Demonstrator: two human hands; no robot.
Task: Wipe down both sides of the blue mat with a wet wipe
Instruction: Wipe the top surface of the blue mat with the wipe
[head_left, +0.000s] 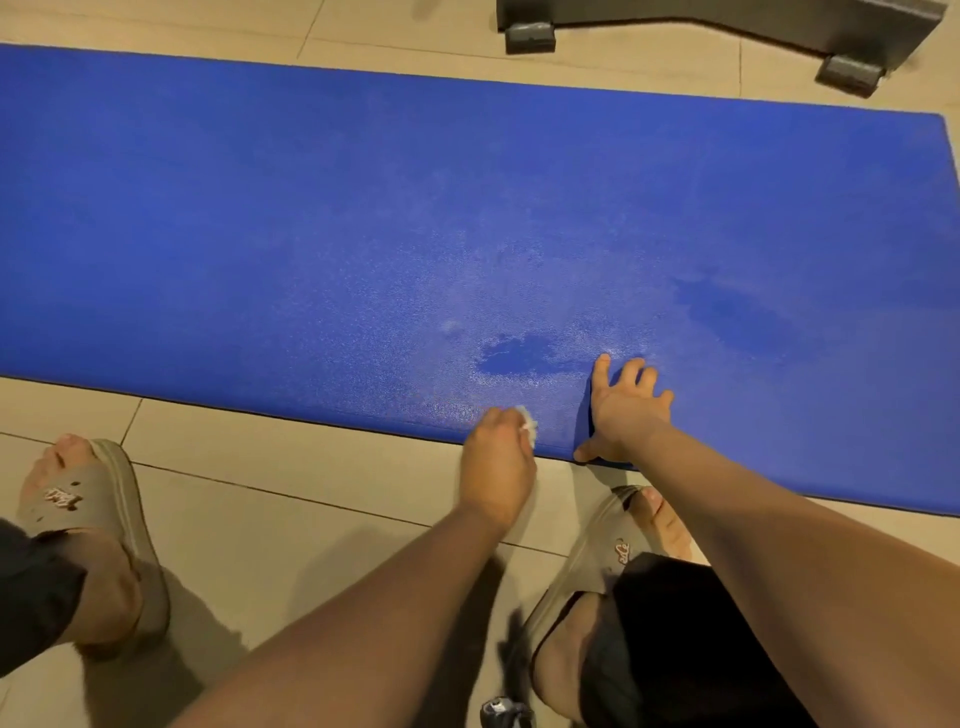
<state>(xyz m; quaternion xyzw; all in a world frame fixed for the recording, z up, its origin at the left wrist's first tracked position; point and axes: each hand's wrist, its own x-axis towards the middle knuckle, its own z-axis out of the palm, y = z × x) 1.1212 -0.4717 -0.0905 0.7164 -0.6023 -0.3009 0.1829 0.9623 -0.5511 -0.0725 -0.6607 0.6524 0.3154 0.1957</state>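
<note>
Crouching at the near long edge of the mat (311, 208), spread flat on the tiled floor (291, 467) and running off the left side of the view. Pinching a small crumpled white wipe (527, 423) in the left hand (496, 462), fingers (496, 422) curled round it, and pressing it onto the blue surface just inside the near edge. Bracing with the right hand (626, 410) just beside it, to the right: palm down on the mat, fingers spread wide and straight, holding nothing, thumb reaching back to the near edge. Hands close but apart, a strip of blue showing between them. Showing on the mat, two darker, damp-looking marks: left patch (524, 356) just beyond the wipe and ending just beside the right forefinger, right patch (737, 322) farther off to the right, well beyond the right hand. Around both, a paler speckled sheen, possibly glare rather than moisture; hard telling at this angle. Standing on the tiles in tan sandals: left sandal (104, 499) well apart to the left, toes pointing toward the mat, right sandal (618, 545) under the right forearm, toes near the mat's edge. Dark clothing covering both legs at the lower corners. Sitting on the floor beyond the far edge, upper right: a dark grey base (675, 10) on two blocky feet, near the mat but not touching it.
</note>
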